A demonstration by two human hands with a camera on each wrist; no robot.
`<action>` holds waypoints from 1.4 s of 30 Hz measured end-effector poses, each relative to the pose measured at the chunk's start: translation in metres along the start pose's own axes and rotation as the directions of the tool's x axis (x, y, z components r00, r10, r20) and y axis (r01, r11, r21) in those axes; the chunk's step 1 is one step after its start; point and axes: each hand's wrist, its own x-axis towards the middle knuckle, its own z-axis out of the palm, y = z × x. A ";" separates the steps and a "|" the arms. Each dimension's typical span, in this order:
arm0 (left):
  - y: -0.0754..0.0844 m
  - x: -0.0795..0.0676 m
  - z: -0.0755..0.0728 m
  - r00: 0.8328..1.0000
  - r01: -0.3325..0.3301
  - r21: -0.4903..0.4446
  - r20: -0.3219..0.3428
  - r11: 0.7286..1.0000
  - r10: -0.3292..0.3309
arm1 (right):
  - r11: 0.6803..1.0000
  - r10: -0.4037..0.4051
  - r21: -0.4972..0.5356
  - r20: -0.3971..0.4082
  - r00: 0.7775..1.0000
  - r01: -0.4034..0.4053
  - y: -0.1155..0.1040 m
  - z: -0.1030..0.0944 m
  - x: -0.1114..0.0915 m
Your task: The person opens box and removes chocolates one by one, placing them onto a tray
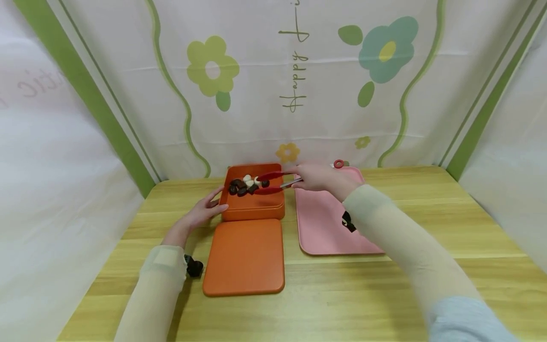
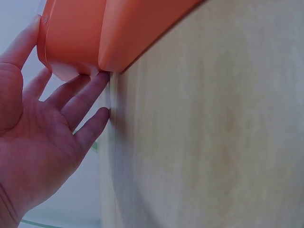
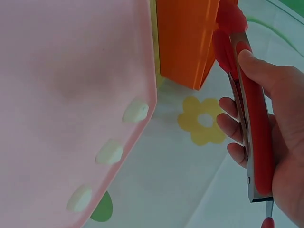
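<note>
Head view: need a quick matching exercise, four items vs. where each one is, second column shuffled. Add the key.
Items
1. red tongs
2. orange lid
3. pink tray
4. left hand

Places
A. to the right of the orange box
B. touching the left side of the orange box
C. held in the right hand
D. flat on the table, on the near side of the orange box

Pairs: 1-C, 2-D, 3-A, 4-B

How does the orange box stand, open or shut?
Open: the orange lid lies on the table, off the box, and dark and white pieces show inside.
</note>
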 end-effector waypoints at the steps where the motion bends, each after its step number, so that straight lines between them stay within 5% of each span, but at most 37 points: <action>1: 0.000 0.000 0.000 1.000 -0.002 0.002 0.000 1.000 0.002 | 1.000 0.004 0.001 0.006 1.000 -0.004 -0.001 0.001 0.003; 23: -0.002 0.005 0.001 1.000 -0.004 0.035 -0.004 0.999 0.004 | 0.973 0.108 -0.209 0.051 0.993 -0.096 -0.018 0.022 0.034; 35: 0.001 0.002 0.001 1.000 -0.006 0.065 -0.014 0.998 0.007 | 0.986 0.090 -0.150 0.072 0.993 -0.078 -0.019 0.019 0.029; 42: 0.000 0.002 0.002 1.000 0.005 0.061 -0.016 0.998 -0.004 | 0.977 0.091 -0.199 0.077 0.993 -0.074 -0.021 0.022 0.033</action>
